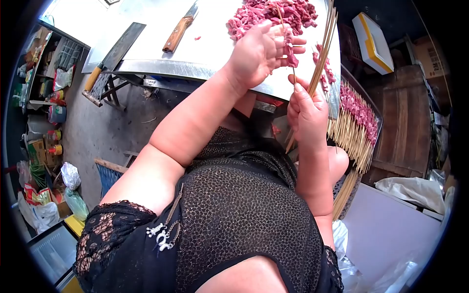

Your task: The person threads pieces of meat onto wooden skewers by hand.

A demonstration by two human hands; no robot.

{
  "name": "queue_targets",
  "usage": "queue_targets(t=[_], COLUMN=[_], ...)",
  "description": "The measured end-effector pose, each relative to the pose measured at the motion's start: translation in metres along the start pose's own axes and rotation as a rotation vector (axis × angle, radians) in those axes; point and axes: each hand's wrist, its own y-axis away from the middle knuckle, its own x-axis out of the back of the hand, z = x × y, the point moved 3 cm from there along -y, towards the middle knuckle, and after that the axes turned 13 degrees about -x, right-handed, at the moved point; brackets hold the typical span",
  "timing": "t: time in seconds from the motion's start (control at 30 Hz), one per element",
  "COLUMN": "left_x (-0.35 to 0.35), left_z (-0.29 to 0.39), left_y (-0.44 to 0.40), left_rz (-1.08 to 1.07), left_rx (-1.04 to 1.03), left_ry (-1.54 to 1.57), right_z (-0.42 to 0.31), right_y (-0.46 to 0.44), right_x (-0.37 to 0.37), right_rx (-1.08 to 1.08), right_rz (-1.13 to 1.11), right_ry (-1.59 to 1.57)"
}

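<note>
Skewered meat (289, 48) lies against the open-palmed left hand (256, 52); the right hand (309, 110) pinches its stick (294, 72) (gripping spare sticks (321, 64) too). Threading seems underway; another push would call for steadiness.

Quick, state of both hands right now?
Left hand: open, touching meat.
Right hand: closed, holding the meat's skewer and bare sticks.

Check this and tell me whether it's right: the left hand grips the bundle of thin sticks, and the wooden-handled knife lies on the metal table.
Wrong hand: the head view shows the right hand gripping the bundle of thin sticks. The wooden-handled knife does lie on the metal table.
</note>
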Motion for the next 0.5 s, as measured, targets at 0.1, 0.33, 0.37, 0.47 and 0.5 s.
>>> queue_targets(t=[0.1, 0.33, 0.37, 0.47, 0.5], left_x=[0.014, 0.017, 0.015, 0.014, 0.014], left_z=[0.002, -0.003, -0.004, -0.01, -0.012], left_y=[0.002, 0.015, 0.017, 0.019, 0.019], left_rz=[0.13, 0.203, 0.219, 0.214, 0.186], left_rx=[-0.012, -0.035, -0.046, -0.05, -0.056], left_ry=[-0.151, -0.255, -0.266, -0.211, -0.184], right_z=[0.004, 0.014, 0.014, 0.017, 0.017], right_y=[-0.001, -0.002, -0.001, -0.001, -0.001], right_x=[0.005, 0.011, 0.011, 0.012, 0.013], right_rx=[0.069, 0.153, 0.152, 0.128, 0.133], right_rz=[0.025, 0.197, 0.198, 0.213, 0.217], right_ry=[0.067, 0.148, 0.148, 0.132, 0.15])
